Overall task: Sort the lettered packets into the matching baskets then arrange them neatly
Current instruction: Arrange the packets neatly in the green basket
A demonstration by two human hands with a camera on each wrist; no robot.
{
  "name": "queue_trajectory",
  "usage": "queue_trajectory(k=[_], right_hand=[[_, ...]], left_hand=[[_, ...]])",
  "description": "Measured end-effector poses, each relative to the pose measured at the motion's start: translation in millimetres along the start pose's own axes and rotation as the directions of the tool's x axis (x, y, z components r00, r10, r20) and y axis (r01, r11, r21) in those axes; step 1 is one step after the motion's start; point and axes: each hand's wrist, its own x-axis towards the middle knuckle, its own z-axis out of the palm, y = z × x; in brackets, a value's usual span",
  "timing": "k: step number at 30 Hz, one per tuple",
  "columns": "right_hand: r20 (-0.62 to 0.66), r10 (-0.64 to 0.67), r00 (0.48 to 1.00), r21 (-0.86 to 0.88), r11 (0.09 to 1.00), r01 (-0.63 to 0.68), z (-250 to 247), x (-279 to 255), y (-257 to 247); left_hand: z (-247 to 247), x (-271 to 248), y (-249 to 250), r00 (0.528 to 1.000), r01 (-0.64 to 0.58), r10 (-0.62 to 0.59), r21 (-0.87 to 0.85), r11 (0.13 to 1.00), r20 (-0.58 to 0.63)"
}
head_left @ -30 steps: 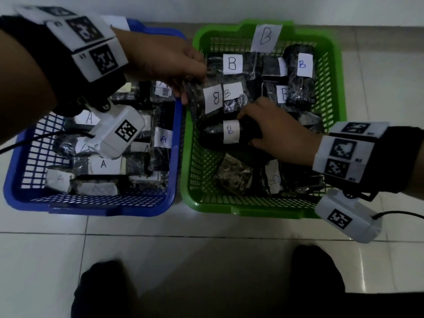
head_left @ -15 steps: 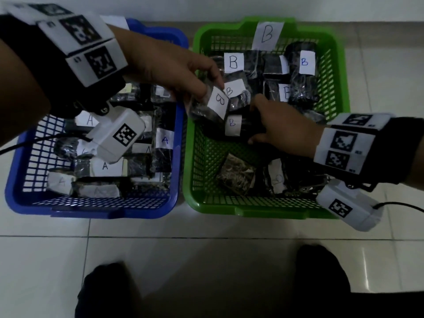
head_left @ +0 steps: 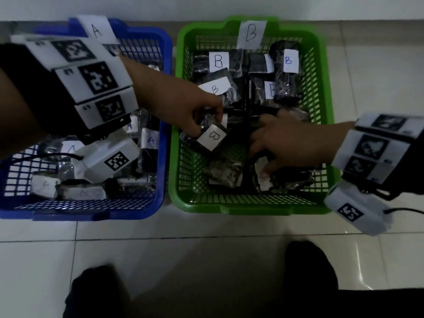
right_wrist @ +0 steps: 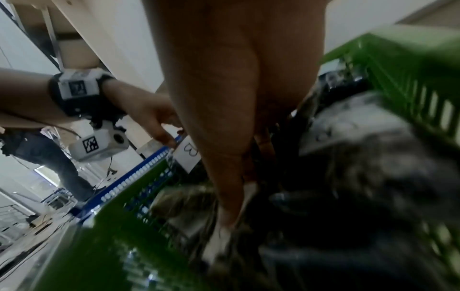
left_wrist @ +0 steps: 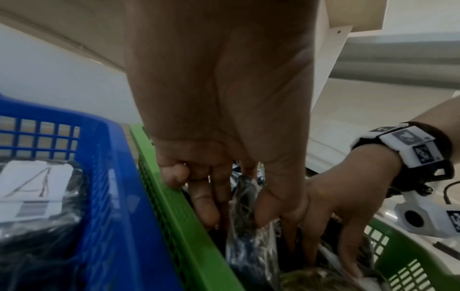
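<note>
Both hands in green basket (head_left: pixel 321 65): left hand (head_left: pixel 183 106) pinches B packet (head_left: pixel 210 137); right hand (head_left: pixel 296 143) presses packets, fingers straight.

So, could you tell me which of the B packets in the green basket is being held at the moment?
The B packet by the green basket's left wall; the left hand pinches it, its label turned sideways.

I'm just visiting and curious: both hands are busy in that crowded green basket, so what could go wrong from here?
The left hand pinches a B packet only by its top near the green basket wall; it might slip or land crooked. The right hand reaches among the near packets and may nudge them out of order. Several labels face down or sideways, so a misread letter is possible.
</note>
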Motion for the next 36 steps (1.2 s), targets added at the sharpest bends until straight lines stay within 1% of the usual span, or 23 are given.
queue_trajectory(k=[3, 4, 5, 7, 9, 10, 11, 12, 14, 16, 18, 19, 21, 23, 25, 27, 28, 29, 31, 32, 34, 35, 36], right_hand=[[-0.073, 0.018, 0.997, 0.029, 0.999, -0.016, 11.8, -0.3, -6.5], [-0.071, 0.033, 0.997, 0.082, 0.996, -0.027, 12.4, 0.3, -4.3], [-0.066, 0.058, 0.996, 0.177, 0.983, -0.046, 10.6, 1.0, -1.4], [-0.092, 0.144, 0.985, 0.398, 0.912, -0.096, 4.6, 1.7, 4.6], [-0.133, 0.248, 0.96, 0.578, 0.806, -0.128, 0.4, 1.7, 11.1], [-0.139, 0.294, 0.946, 0.636, 0.758, -0.142, -0.7, 1.6, 13.1], [-0.134, 0.324, 0.937, 0.665, 0.73, -0.157, -2.1, 1.1, 13.4], [-0.124, 0.334, 0.934, 0.664, 0.727, -0.172, -2.8, 1.1, 13.1], [-0.114, 0.334, 0.936, 0.586, 0.783, -0.208, -3.1, 2.6, 9.2], [-0.136, 0.351, 0.927, 0.502, 0.831, -0.241, -2.2, 5.0, 2.8], [-0.14, 0.355, 0.924, 0.533, 0.814, -0.232, -0.2, 6.4, -2.1], [-0.13, 0.335, 0.933, 0.555, 0.805, -0.212, 0.2, 6.0, -4.1], [-0.076, 0.273, 0.959, 0.546, 0.816, -0.189, 1.3, 6.4, -6.7], [-0.024, 0.242, 0.97, 0.512, 0.837, -0.196, 2.0, 6.8, -9.4], [-0.015, 0.252, 0.968, 0.432, 0.874, -0.221, 1.1, 7.8, -13.3], [-0.038, 0.26, 0.965, 0.279, 0.93, -0.239, 0.2, 9.1, -17.5], [-0.078, 0.275, 0.958, 0.257, 0.934, -0.247, -0.5, 10.7, -19.3], [-0.143, 0.3, 0.943, 0.295, 0.922, -0.249, -2.1, 12.3, -20.7], [-0.299, 0.371, 0.879, 0.47, 0.859, -0.203, -5.2, 16.8, -22.4], [-0.343, 0.404, 0.848, 0.544, 0.822, -0.171, -6.4, 19.4, -21.8], [-0.36, 0.439, 0.823, 0.629, 0.766, -0.134, -6.4, 24.4, -19.3], [-0.369, 0.442, 0.817, 0.632, 0.764, -0.128, -5.5, 25.3, -19.0], [-0.396, 0.438, 0.807, 0.607, 0.784, -0.128, -4.0, 25.2, -19.5]], left_hand=[[1.2, 1.8, 3.8, 0.999, -0.007, 0.007, 0.008, 1.0, -0.034], [1.8, 2.4, 4.7, 0.998, -0.012, 0.013, 0.005, 1.0, -0.058], [2.4, 2.8, 5.2, 0.997, -0.015, 0.015, -0.001, 1.0, -0.081], [4.5, 2.6, 5.7, 0.993, -0.013, 0.012, -0.011, 1.0, -0.115], [6.4, 2.4, 4.2, 0.991, -0.009, 0.008, -0.01, 1.0, -0.133], [6.2, 2.0, 3.3, 0.989, -0.008, 0.005, -0.018, 1.0, -0.145], [4.8, 0.8, 2.4, 0.987, -0.004, -0.002, -0.038, 0.999, -0.159], [2.1, -0.7, 1.9, 0.985, 0.004, -0.015, -0.064, 0.998, -0.171], [-6.4, -4.9, 0.5, 0.98, 0.027, -0.047, -0.102, 0.994, -0.194], [-14.3, -8.7, -3.2, 0.972, 0.028, -0.062, -0.149, 0.988, -0.229], [-18.2, -10.8, -7.1, 0.967, 0.013, -0.065, -0.204, 0.979, -0.248], [-18.4, -11.5, -8.4, 0.966, 0.006, -0.064, -0.231, 0.973, -0.249], [-16.0, -13.4, -9.2, 0.968, 0.0, -0.069, -0.275, 0.961, -0.242], [-11.9, -13.1, -10.5, 0.97, 0.005, -0.075, -0.29, 0.957, -0.231], [-8.3, -11.5, -13.6, 0.972, 0.021, -0.091, -0.305, 0.952, -0.218], [-6.5, -10.1, -17.3, 0.97, 0.028, -0.109, -0.346, 0.938, -0.216], [-6.1, -9.8, -19.3, 0.969, 0.026, -0.115, -0.371, 0.928, -0.22], [-6.0, -9.1, -21.4, 0.968, 0.02, -0.116, -0.395, 0.918, -0.222], [-4.4, -7.6, -24.9, 0.965, 0.007, -0.122, -0.447, 0.895, -0.231], [-3.2, -7.3, -26.2, 0.962, -0.003, -0.129, -0.481, 0.877, -0.239], [-0.6, -7.7, -28.6, 0.954, -0.027, -0.138, -0.536, 0.844, -0.265], [0.4, -7.8, -30.0, 0.95, -0.037, -0.143, -0.555, 0.831, -0.278], [1.2, -8.2, -31.5, 0.947, -0.046, -0.147, -0.572, 0.819, -0.286]])
